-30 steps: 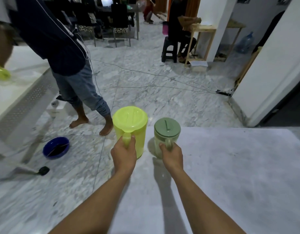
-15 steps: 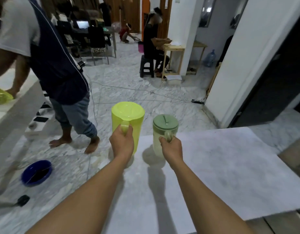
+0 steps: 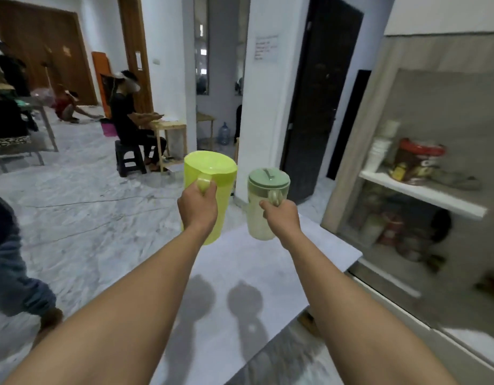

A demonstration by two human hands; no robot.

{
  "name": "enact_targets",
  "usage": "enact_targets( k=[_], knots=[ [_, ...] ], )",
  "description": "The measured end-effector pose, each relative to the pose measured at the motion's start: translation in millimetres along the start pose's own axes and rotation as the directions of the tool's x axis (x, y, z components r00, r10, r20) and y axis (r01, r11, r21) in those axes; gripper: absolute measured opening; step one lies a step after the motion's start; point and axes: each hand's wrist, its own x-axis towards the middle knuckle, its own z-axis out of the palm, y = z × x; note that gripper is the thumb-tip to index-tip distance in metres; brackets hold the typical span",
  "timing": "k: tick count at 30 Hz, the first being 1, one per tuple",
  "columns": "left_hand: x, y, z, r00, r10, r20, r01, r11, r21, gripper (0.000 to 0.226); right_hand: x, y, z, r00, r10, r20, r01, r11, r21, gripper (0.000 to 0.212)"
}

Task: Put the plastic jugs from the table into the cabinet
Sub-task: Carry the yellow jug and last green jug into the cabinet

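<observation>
Forearms: both bare, stretched forward from the bottom edge, left on the left, right on the right.
Table [image 3: 240, 273]: pale marble top under the arms, 2 jug shadows fall on it side by side near the middle.
Left hand [image 3: 197, 208]: fist wrapped tight around the handle of the yellow-green jug [image 3: 212, 190], knuckles toward camera.
Yellow-green jug: upright, lid on, lifted clear above the far edge of the table, floor visible behind it.
Right hand [image 3: 282, 218]: fingers curled closed around the handle of the pale green jug [image 3: 265, 201].
Pale green jug: upright, translucent body with a darker green lid, held in the air just right of the yellow-green jug, the 2 near but apart, not touching the table.
Cabinet [image 3: 423, 195]: open, to the right of the table, grey wood-tone frame, blurred.
Cabinet shelf [image 3: 423, 191]: white board, carries a red-lidded tub [image 3: 418, 159] and a stack of white cups [image 3: 380, 151]; items below it too blurred to name.
Neither jug is in the cabinet yet.
Floor [image 3: 87, 212]: grey-white marble, thin cables run across it on the left.
Standing person [image 3: 12, 273]: only a trouser leg and a bare foot show at the left edge.
Seated person [image 3: 129, 120]: on a dark stool [image 3: 129, 161] at a small wooden table [image 3: 170, 137], farther back left of centre.
Water bottle [image 3: 224, 133]: large, blue, on the floor beyond the white pillar.
Doorway [image 3: 318, 107]: dark, behind the pale green jug.
</observation>
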Motion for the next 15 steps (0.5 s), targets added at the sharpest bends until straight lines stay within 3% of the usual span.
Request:
enact_targets(
  k=[6,15],
  knots=[
    [-37,72,29,0.982,0.106,0.156,-0.09,0.99,-0.108,0.042,-32,-18,-96,0.981,0.011,-0.193,-0.008,1.0,0.015,0.016],
    [-114,180,103,0.896,0.253,0.365,-0.144,0.943,-0.298,0.041,-77,-24,-258,0.877,0.033,-0.479,-0.035,0.999,0.005,0.008]
  ],
)
